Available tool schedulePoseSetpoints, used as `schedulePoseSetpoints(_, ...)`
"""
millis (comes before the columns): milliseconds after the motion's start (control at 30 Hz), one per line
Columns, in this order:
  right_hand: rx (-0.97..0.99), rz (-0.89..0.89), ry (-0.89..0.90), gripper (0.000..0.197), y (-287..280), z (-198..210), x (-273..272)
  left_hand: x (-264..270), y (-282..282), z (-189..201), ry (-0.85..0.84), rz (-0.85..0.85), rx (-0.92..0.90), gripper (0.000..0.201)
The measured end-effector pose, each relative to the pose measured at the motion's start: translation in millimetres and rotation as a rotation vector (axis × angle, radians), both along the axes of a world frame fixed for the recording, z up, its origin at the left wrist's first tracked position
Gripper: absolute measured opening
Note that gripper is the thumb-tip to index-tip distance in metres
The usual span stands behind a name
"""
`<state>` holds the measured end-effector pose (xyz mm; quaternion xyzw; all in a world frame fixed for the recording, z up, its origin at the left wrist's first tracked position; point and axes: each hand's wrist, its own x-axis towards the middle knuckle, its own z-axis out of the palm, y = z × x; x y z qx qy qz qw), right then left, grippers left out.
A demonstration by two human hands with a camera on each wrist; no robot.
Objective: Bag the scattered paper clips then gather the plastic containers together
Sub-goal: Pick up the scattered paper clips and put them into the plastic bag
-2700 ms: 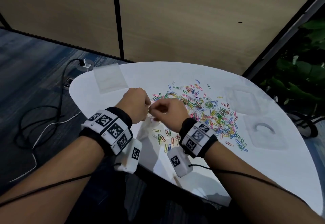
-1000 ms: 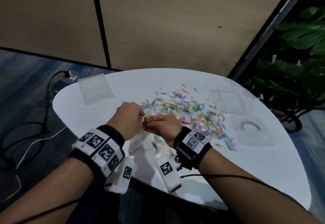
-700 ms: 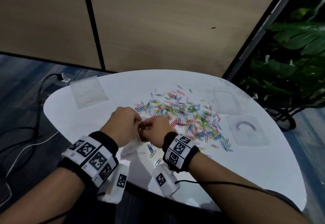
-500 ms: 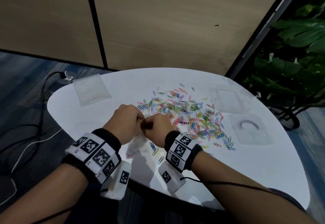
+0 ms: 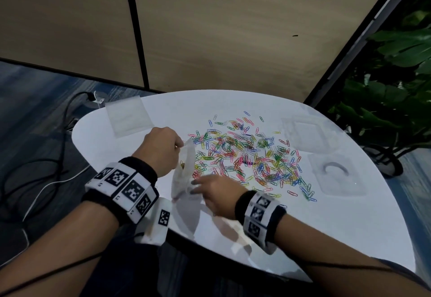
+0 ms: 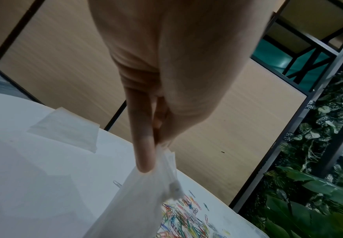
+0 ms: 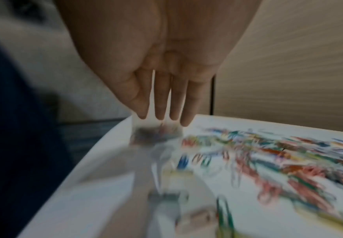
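White table (image 5: 326, 226); left hand (image 5: 161, 149) pinches bag (image 5: 184, 173) top; right wrist view alone shows right hand (image 7: 164, 90) fingers straight.

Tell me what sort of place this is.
Probably an office or lounge corner: a rounded white table against tan partition panels, blue carpet with cables, and leafy plants alongside.

Office nook: tan partition panels (image 5: 210, 28) with black trim, blue-grey carpet (image 5: 30, 100), floor power cables (image 5: 63, 119), leafy plant wall (image 5: 396, 82), small white counter (image 5: 326, 231) strewn with coloured paper clips (image 5: 247, 156).
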<state>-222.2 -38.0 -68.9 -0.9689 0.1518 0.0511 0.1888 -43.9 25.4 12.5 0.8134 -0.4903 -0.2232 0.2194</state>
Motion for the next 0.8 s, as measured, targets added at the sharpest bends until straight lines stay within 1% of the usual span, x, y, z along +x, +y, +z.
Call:
schedulePoseSetpoints(67, -0.132, 0.173, 0.122, 0.054, 16.7, -35.4, -5.7, 0.1, -0.3, -1.1, 0.001, -0.005, 0.003, 0.021)
schedulePoseSetpoints(100, -0.189, 0.224, 0.162, 0.061, 21.8, -50.0, -10.4, 0.4, -0.3, -1.9, 0.001, -0.006, 0.008, 0.021)
schedulePoseSetpoints(167, -0.287, 0.244, 0.224, 0.074, 23.0, -70.2, -21.6, 1.2, -0.5, -2.2, -0.002, -0.004, 0.023, 0.023)
schedulePoseSetpoints(267, -0.404, 0.184, 0.277, 0.088, 11.8, -77.7, -37.1, 3.3, -1.0, -1.7, 0.001, -0.003, 0.037, 0.025)
schedulePoseSetpoints(333, -0.422, 0.069, 0.350, 0.092, -0.3, -76.9, -43.9, 3.5, -2.2, -1.3, 0.002, 0.000, 0.050, 0.026)
schedulePoseSetpoints(400, -0.390, -0.056, 0.409, 0.092, -10.6, -73.8, -46.1, 2.7, -3.7, -1.3, 0.005, 0.004, 0.058, 0.027)
schedulePoseSetpoints(467, -0.327, -0.142, 0.452, 0.089, -17.7, -73.2, -42.4, 1.3, -4.6, -2.1, 0.005, 0.002, 0.064, 0.027)
schedulePoseSetpoints(533, -0.278, -0.163, 0.419, 0.085, -23.1, -74.8, -34.3, 0.0, -4.3, -2.8, 0.011, -0.004, 0.069, 0.026)
schedulePoseSetpoints(567, -0.270, -0.155, 0.376, 0.079, -24.6, -75.5, -29.1, -0.4, -3.8, -2.9, 0.012, -0.006, 0.073, 0.026)
schedulePoseSetpoints(667, -0.286, -0.145, 0.258, 0.038, -25.4, -75.5, -14.9, -0.8, -2.3, -1.4, 0.001, -0.010, 0.084, 0.026)
schedulePoseSetpoints(700, -0.282, -0.154, 0.256, 0.030, -27.8, -74.3, -13.0, -0.7, -2.3, -1.0, -0.003, -0.015, 0.086, 0.026)
schedulePoseSetpoints(767, -0.260, -0.217, 0.259, 0.023, -36.4, -71.5, -13.7, -0.4, -2.4, -0.6, -0.013, -0.025, 0.090, 0.026)
schedulePoseSetpoints(800, -0.232, -0.277, 0.236, 0.020, -41.4, -67.6, -15.4, -0.5, -2.5, -0.4, -0.016, -0.027, 0.092, 0.026)
